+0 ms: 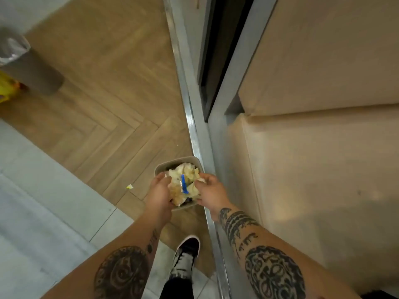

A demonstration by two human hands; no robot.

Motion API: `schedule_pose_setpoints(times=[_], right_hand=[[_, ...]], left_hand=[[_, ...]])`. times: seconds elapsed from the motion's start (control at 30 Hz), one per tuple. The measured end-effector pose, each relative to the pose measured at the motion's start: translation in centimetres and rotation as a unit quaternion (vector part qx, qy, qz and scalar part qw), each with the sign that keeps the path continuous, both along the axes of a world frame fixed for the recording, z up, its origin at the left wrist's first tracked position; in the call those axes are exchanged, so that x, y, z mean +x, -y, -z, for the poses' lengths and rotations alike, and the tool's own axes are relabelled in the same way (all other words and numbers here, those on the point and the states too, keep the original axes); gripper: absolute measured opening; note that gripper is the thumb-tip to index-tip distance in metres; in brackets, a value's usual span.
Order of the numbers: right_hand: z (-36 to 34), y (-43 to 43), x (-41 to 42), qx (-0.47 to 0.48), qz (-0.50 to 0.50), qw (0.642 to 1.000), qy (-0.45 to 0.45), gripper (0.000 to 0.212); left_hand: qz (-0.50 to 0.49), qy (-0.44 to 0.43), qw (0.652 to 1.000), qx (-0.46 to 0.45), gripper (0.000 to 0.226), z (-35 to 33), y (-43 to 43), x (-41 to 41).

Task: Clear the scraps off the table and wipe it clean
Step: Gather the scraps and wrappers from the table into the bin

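A small beige bin (pixel 172 164) stands on the wooden floor beside a metal cabinet edge. A wad of crumpled pale scraps (pixel 183 184) with a blue strip in it sits at the bin's mouth. My left hand (pixel 158 194) grips the wad from the left, fingers curled round it. From the right, my right hand (pixel 210 190) pinches the same wad. Both hands are directly over the bin, and its inside is mostly hidden by the scraps.
A small yellowish scrap (pixel 129 186) lies on the floor left of the bin. A grey cylinder bin with a plastic liner (pixel 26 61) and a yellow bag (pixel 7 88) stand at far left. Beige cabinet fronts (pixel 313 147) fill the right. My shoe (pixel 185 257) is below.
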State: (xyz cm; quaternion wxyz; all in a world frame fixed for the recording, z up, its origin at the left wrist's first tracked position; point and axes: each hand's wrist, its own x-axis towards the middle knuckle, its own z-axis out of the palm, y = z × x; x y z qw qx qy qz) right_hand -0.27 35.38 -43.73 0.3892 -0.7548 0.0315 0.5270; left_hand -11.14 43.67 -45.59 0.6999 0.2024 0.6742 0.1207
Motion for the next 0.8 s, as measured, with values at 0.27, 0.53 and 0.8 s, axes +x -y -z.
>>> schedule_pose_setpoints(times=[0.27, 0.53, 0.8], right_hand=[[0.5, 1.2, 0.2, -0.09, -0.069, 0.993, 0.018, 0.029], [-9.9, 5.5, 1.7, -0.042, 0.038, 0.996, 0.068, 0.019], [-26.3, 12.4, 4.9, 0.083, 0.109, 0.975, 0.174, 0.025]], left_hand=[[0.068, -0.037, 0.997, -0.02, 0.03, 1.0, 0.3, -0.7], [0.159, 0.015, 0.987, 0.026, 0.023, -8.1, 3.9, 4.9], [0.272, 0.119, 0.94, 0.167, 0.022, -24.6, 9.8, 15.5]])
